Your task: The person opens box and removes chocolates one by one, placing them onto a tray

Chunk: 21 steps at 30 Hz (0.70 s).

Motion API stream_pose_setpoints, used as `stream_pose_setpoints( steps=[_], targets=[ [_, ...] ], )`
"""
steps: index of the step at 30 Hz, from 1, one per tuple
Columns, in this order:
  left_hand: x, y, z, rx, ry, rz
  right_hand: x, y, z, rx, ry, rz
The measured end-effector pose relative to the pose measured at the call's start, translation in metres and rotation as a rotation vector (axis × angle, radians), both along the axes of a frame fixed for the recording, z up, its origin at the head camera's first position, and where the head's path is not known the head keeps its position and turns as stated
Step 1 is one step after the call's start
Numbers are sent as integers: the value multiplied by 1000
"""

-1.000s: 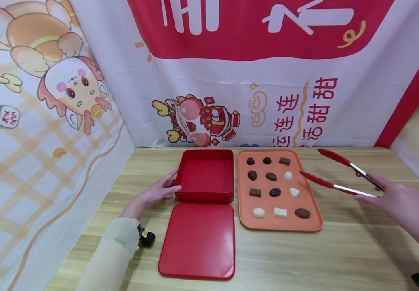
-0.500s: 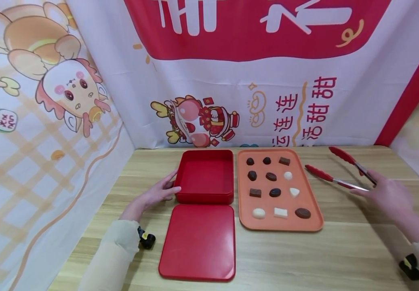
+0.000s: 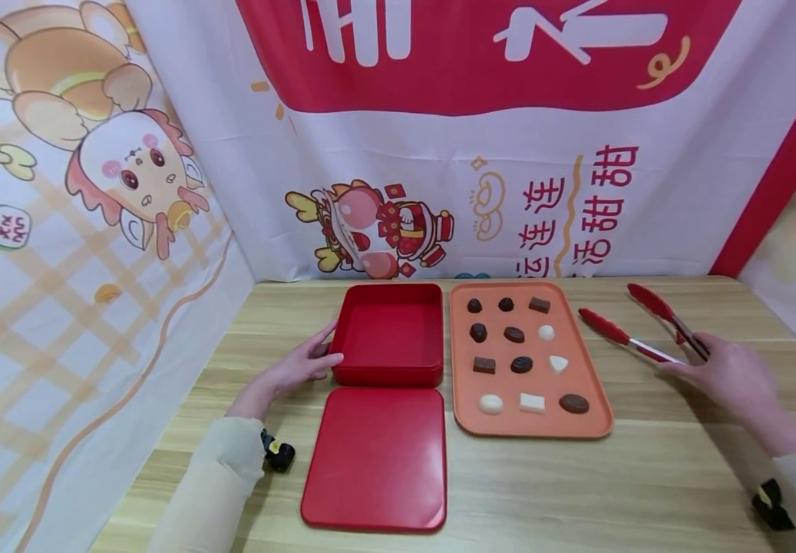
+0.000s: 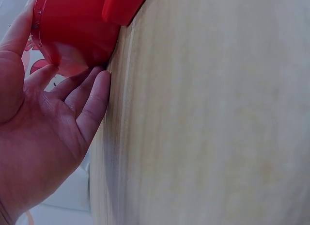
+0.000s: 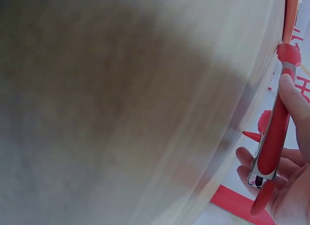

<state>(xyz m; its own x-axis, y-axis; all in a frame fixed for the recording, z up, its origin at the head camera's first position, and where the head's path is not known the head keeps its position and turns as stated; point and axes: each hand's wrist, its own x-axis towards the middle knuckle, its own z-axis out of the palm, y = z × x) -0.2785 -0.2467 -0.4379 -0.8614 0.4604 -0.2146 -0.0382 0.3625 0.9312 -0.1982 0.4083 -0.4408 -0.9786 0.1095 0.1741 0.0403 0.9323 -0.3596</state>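
Observation:
My left hand rests against the left side of an uncovered red box, which has nothing inside. In the left wrist view, that hand's thumb lies at the box's upper edge and the fairly straight fingers touch near its base. My right hand holds a pair of tongs with red tips, spread apart and with nothing between them. The tongs are just right of an orange tray bearing rows of dark, brown and white chocolates. In the right wrist view, the thumb lies along the red handle.
A flat red lid lies directly in front of the box on the wooden table. Behind the table hangs a printed cloth, and another patterned cloth stands along the left side.
The tongs' tips have moved back and right, off the tray's edge, while my right hand has shifted slightly left in view. The left hand and the box stay put.

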Motion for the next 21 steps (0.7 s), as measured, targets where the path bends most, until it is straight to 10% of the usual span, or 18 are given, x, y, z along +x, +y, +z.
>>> stream_pose_setpoints(
  steps=[21],
  targets=[
    [-2,-1,0,-17,6,-2,8,3,13,-69,20,-56]
  ],
)
